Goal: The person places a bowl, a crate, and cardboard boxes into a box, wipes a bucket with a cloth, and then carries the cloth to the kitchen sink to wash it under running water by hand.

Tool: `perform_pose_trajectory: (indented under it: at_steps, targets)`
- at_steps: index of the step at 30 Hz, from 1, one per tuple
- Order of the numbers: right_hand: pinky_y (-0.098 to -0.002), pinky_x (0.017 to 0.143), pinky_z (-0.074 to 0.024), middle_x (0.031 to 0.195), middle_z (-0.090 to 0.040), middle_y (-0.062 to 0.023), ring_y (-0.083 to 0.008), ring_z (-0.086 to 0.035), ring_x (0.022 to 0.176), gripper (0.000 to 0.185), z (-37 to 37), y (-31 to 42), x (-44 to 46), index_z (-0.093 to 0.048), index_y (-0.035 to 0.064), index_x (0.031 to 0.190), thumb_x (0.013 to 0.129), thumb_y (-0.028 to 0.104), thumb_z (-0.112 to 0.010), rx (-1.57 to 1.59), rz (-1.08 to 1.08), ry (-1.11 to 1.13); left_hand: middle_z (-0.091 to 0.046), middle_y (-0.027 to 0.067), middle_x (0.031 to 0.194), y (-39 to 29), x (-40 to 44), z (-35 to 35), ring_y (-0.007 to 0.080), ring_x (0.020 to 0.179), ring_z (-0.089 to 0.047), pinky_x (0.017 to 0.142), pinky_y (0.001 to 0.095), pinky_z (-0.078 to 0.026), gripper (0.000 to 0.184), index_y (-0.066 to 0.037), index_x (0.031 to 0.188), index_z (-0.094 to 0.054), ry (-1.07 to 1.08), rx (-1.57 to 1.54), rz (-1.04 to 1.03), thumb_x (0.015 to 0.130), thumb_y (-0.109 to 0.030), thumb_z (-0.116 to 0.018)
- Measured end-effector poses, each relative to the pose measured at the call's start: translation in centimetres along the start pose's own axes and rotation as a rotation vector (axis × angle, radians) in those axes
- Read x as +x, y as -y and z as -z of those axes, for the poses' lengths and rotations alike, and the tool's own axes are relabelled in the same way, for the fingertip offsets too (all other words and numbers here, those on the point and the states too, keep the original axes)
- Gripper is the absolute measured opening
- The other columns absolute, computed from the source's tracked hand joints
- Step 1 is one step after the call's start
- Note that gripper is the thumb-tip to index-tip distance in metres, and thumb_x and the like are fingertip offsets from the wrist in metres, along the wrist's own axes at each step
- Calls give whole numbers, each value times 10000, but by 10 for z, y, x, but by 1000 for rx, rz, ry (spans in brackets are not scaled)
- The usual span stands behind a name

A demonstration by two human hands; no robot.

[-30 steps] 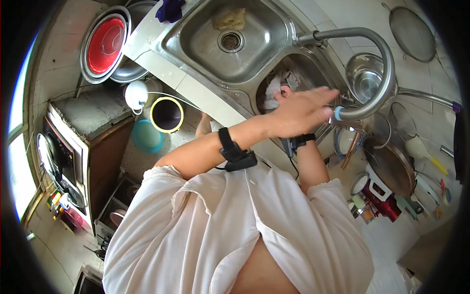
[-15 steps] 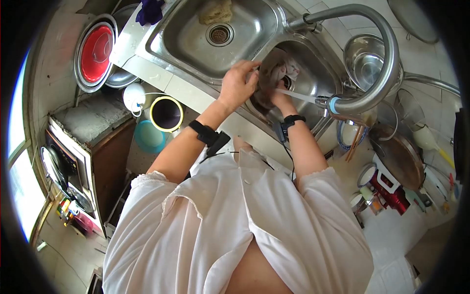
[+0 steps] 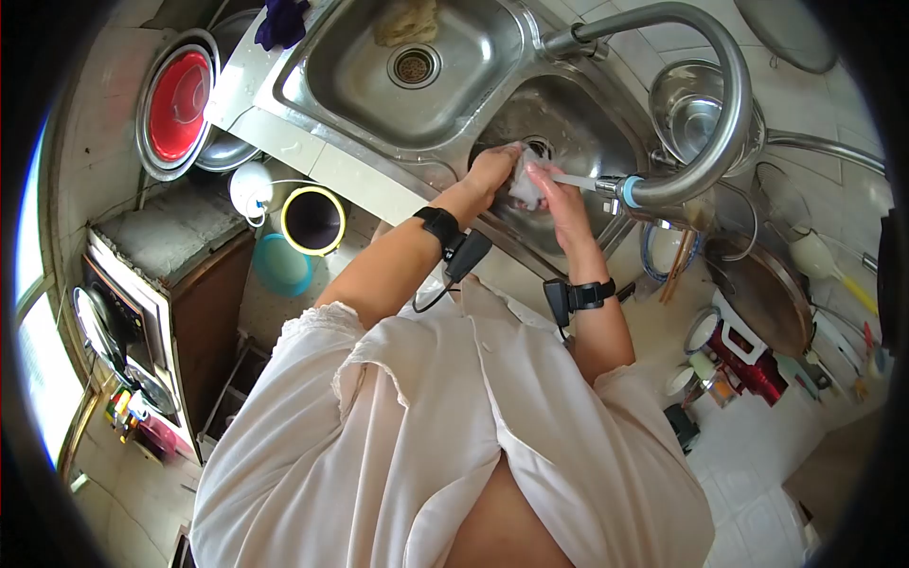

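The left hand (image 3: 490, 174) has its fingers bent and closed on the near-left edge of a wet white cloth (image 3: 524, 186), while the right hand (image 3: 564, 206) holds the cloth from the other side, its fingers curled against it; how tightly either set of fingers presses, I cannot tell. The cloth lies between the two sets of fingertips, over the smaller basin (image 3: 597, 121) of the sink, and hangs a little below them. Just right of the right fingers is the mouth of the curved tap (image 3: 735, 90), and a stream of water (image 3: 574, 181) runs from it sideways onto those fingers and the cloth. Just beyond the fingertips is this basin's drain (image 3: 539, 145), partly hidden. Farther beyond the left fingers, in the larger basin (image 3: 464, 90), a yellowish crumpled piece (image 3: 407, 23) lies next to the round drain strainer (image 3: 414, 66). Well right of the right fingers, behind the tap's curve, stands a metal pot (image 3: 684, 112).
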State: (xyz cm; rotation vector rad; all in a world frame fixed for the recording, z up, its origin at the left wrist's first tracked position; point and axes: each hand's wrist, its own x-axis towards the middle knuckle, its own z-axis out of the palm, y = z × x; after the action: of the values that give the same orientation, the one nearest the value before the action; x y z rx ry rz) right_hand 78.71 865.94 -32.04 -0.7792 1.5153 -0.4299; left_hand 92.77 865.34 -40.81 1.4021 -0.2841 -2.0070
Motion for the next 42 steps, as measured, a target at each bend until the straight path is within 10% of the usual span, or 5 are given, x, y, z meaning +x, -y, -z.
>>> perform_pose_trajectory:
  at_steps: [19,25,33,37,42]
  targets:
    - [-466,753,-523,890,-723,-176,-358,-702,851,448,-40,-10,17,-688,66,934,922,513,-665,-580,486,-343,-669,104,1056,13,11,-4,276,997,-637,911,449,-526,465,-85,1095,-604,323,-621,167,1047,-534,-492]
    - [-522,673,-521,781,-683,-245,-462,-667,744,381,-26,-21,45,-687,44,870,977,399,-600,-608,701,-365,-701,120,1048,58,33,-16,278,957,-662,884,442,-535,331,-74,1067,-659,11,-315,-79,1068,-315,-433]
    - [-509,765,-508,856,-690,-260,-479,-660,866,422,-57,-4,6,-712,12,987,986,392,-530,-757,458,-366,-682,111,969,34,42,11,237,898,-666,808,432,-547,274,-41,1064,-646,374,-234,-144,1047,-231,-450]
    - [-481,764,-501,839,-687,-268,-416,-671,792,422,-13,-10,41,-724,0,1003,971,376,-534,-509,291,-364,-669,97,934,26,13,-30,229,822,-649,733,415,-539,234,-25,1016,-657,-173,-220,91,1026,-173,-476]
    - [-355,1130,-357,1432,-571,-146,-257,-501,1331,742,18,-58,55,-547,-39,1416,996,572,-562,40,-101,-336,-648,48,1218,5,-12,0,206,1079,-627,935,387,-513,317,-105,1309,-553,198,-444,-107,1102,-283,-392]
